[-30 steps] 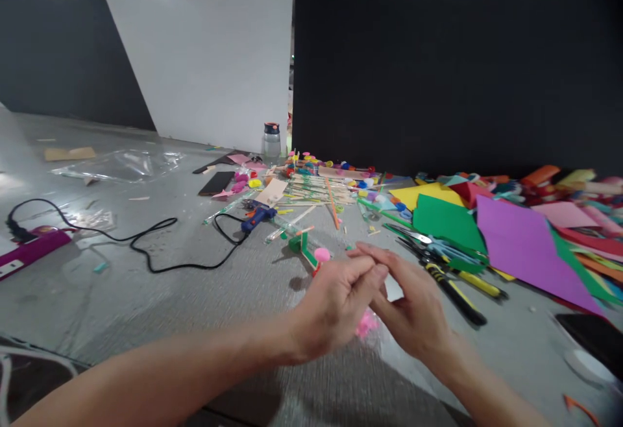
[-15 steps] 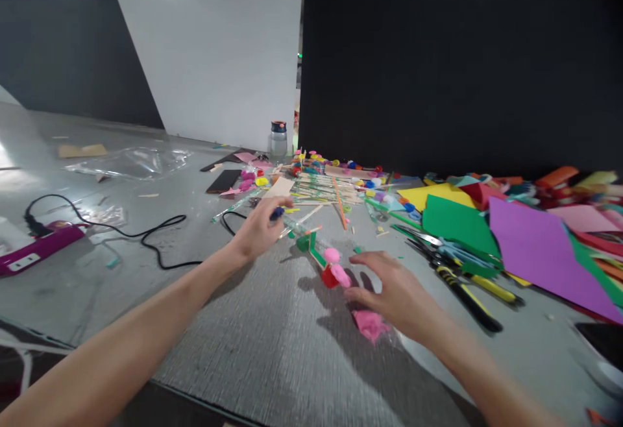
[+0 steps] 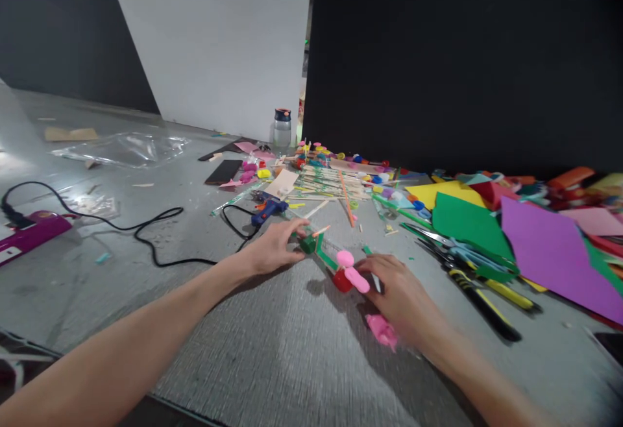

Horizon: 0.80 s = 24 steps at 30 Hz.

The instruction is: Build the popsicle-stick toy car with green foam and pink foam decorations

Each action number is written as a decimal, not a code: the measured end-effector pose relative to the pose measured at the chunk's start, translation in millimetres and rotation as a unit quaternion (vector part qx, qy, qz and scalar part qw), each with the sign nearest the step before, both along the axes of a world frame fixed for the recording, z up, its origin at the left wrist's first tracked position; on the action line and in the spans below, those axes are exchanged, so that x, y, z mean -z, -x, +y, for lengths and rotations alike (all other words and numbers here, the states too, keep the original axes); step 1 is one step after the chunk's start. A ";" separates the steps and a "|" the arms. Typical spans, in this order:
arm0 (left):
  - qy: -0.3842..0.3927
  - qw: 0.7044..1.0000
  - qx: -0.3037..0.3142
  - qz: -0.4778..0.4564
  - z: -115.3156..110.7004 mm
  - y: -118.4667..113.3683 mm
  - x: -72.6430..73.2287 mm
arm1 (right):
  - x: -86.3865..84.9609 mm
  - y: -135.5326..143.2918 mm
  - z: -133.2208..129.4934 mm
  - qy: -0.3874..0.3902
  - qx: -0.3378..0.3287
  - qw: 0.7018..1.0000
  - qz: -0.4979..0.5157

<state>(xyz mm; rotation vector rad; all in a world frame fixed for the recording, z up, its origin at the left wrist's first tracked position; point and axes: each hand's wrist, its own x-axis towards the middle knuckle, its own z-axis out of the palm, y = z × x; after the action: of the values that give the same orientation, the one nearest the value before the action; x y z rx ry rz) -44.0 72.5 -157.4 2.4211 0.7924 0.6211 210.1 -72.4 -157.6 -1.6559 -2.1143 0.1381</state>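
A small craft model [image 3: 327, 258] of green strips lies on the grey table, with a green cap [image 3: 307, 244] at one end and a red cap [image 3: 342, 281] at the other. Pink oval pieces [image 3: 357, 279] are fixed by the red cap. My left hand [image 3: 272, 246] has its thumb and fingers closed round the green-cap end. At the red-cap end, my right hand [image 3: 396, 287] curls its fingers against the model; the pink pieces partly hide the fingertips. A blue glue gun [image 3: 268, 209] lies just beyond my left hand. Crumpled pink material [image 3: 381, 331] rests below my right hand.
Craft sticks [image 3: 331, 183] and colourful bits lie at the back centre. On the right are scissors [image 3: 452, 245], black-and-yellow pliers [image 3: 481, 304] and coloured sheets [image 3: 545, 245]. A black cord [image 3: 160, 261] and purple power strip [image 3: 36, 232] lie left. A bottle [image 3: 282, 128] stands behind.
My left hand has let go of the glue gun and come down to the green cap. My right hand has closed in on the red-cap end. The view has shifted.
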 end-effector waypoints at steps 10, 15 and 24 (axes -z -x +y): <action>-0.004 0.999 -0.018 0.033 -4.2 -3.9 4.0 | 1.1 -24.9 -3.7 0.042 -0.015 0.999 0.001; -0.012 0.999 -0.024 0.038 -12.0 -3.2 1.9 | 3.2 -28.4 -2.2 0.046 -0.009 0.999 0.011; -0.035 0.997 -0.018 0.059 -25.7 1.6 -1.1 | -19.0 -53.2 -4.8 0.048 0.015 0.994 0.100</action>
<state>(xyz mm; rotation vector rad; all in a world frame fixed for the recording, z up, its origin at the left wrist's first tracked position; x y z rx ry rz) -45.7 46.8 -156.4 2.5310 0.8779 0.5320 263.4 -77.2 -138.6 -1.6533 -1.9596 0.3850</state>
